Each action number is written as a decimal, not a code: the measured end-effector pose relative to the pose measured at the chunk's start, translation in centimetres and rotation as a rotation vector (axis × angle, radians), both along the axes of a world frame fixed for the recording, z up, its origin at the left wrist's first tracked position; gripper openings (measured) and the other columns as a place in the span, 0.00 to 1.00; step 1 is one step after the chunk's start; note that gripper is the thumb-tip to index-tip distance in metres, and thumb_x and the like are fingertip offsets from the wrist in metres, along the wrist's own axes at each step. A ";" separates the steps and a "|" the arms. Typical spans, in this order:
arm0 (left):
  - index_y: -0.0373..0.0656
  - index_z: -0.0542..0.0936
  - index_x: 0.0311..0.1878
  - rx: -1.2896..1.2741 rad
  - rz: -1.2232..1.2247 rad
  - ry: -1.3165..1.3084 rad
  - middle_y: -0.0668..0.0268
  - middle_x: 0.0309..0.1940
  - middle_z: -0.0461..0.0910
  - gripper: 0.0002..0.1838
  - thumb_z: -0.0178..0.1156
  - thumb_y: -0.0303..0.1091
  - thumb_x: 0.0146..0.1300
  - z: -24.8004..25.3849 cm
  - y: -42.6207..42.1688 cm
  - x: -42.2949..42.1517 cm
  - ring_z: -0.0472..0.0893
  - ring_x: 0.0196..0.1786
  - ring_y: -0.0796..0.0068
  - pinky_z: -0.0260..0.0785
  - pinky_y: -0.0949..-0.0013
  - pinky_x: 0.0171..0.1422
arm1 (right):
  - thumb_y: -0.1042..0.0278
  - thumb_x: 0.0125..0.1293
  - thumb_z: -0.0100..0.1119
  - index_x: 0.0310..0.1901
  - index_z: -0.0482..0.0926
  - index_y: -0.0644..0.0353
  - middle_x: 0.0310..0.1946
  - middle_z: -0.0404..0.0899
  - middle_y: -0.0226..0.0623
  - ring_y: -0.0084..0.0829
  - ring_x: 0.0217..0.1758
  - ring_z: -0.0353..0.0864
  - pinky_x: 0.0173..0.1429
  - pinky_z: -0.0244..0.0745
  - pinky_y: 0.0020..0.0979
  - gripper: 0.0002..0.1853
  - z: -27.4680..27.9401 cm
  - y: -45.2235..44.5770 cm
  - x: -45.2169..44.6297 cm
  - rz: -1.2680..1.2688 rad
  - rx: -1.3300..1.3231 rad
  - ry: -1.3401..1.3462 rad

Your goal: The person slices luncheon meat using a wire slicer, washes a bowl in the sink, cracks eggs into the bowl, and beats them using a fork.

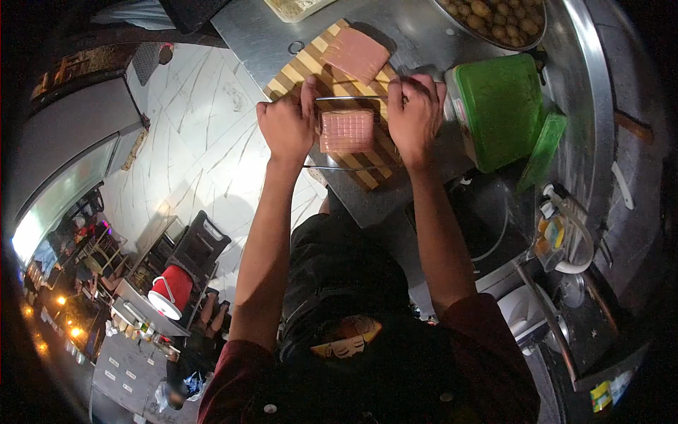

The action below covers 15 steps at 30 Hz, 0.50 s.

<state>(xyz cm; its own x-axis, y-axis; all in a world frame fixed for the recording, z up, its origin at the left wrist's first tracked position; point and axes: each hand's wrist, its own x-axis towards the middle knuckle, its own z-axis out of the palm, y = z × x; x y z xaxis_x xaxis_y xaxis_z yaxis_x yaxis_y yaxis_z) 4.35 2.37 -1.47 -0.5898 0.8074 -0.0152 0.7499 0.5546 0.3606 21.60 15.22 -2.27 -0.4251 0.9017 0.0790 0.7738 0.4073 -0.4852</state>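
Between my hands, a pink block of meat (347, 132) with a grid of cuts on its top lies on the striped wooden board (289, 75). A thin metal frame (346, 98) spans the block, one bar beyond it and another on the near side. My left hand (288, 126) is closed on the frame's left end, thumb raised. At the right end, the fingers of my right hand (415, 113) are curled round the frame. A second pink block (357, 55), with a smoother top, rests farther back on the board.
Right of the board stands a green-lidded container (496, 109). A bowl of small round items (494, 20) is at the back right, a white tray (300, 8) at the back. A metal ring (296, 47) lies on the counter (247, 32). A person's legs show lower left.
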 end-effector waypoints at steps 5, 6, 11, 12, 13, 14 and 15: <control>0.37 0.87 0.38 0.084 0.004 0.004 0.47 0.23 0.81 0.20 0.55 0.43 0.77 -0.2 0.2 -0.2 0.81 0.24 0.42 0.71 0.49 0.30 | 0.56 0.70 0.57 0.33 0.85 0.59 0.42 0.83 0.44 0.53 0.43 0.82 0.46 0.77 0.51 0.16 0.7 0.1 -0.2 -0.017 -0.105 0.054; 0.37 0.87 0.37 0.106 0.003 0.013 0.47 0.23 0.81 0.20 0.55 0.43 0.77 -0.1 0.3 -0.1 0.81 0.24 0.41 0.71 0.48 0.30 | 0.56 0.71 0.57 0.33 0.85 0.60 0.41 0.83 0.46 0.55 0.40 0.83 0.44 0.77 0.52 0.16 0.6 0.0 -0.3 -0.021 -0.111 0.061; 0.36 0.87 0.33 0.097 0.052 -0.015 0.45 0.22 0.80 0.22 0.56 0.44 0.77 -0.5 0.2 -0.3 0.82 0.25 0.41 0.72 0.48 0.31 | 0.55 0.72 0.56 0.32 0.85 0.60 0.40 0.84 0.48 0.57 0.38 0.84 0.42 0.78 0.53 0.18 -0.1 0.0 -0.2 -0.009 -0.111 0.065; 0.36 0.87 0.32 0.132 0.045 0.001 0.45 0.22 0.80 0.23 0.56 0.44 0.76 -0.5 0.2 -0.3 0.82 0.25 0.41 0.72 0.48 0.31 | 0.55 0.72 0.56 0.32 0.85 0.59 0.40 0.84 0.48 0.56 0.39 0.84 0.42 0.78 0.53 0.18 -0.2 0.0 -0.2 -0.007 -0.119 0.058; 0.36 0.87 0.31 0.124 0.052 -0.014 0.46 0.22 0.80 0.23 0.56 0.44 0.76 -0.5 0.2 -0.3 0.81 0.25 0.42 0.72 0.48 0.31 | 0.55 0.72 0.56 0.32 0.85 0.59 0.40 0.84 0.48 0.56 0.39 0.84 0.42 0.79 0.53 0.18 -0.2 0.0 -0.2 -0.005 -0.126 0.052; 0.36 0.87 0.31 0.115 0.060 -0.029 0.46 0.22 0.80 0.23 0.56 0.44 0.76 -0.6 0.1 -0.3 0.81 0.25 0.42 0.72 0.49 0.30 | 0.56 0.71 0.57 0.30 0.83 0.61 0.37 0.83 0.49 0.56 0.38 0.83 0.42 0.77 0.53 0.18 -0.3 -0.1 -0.3 -0.018 -0.107 0.077; 0.36 0.87 0.31 0.106 0.068 -0.044 0.46 0.21 0.80 0.23 0.56 0.44 0.76 -0.5 0.1 -0.3 0.81 0.24 0.42 0.72 0.49 0.30 | 0.58 0.71 0.58 0.28 0.82 0.62 0.34 0.82 0.49 0.56 0.36 0.81 0.42 0.75 0.52 0.18 -0.4 -0.2 -0.4 -0.031 -0.088 0.101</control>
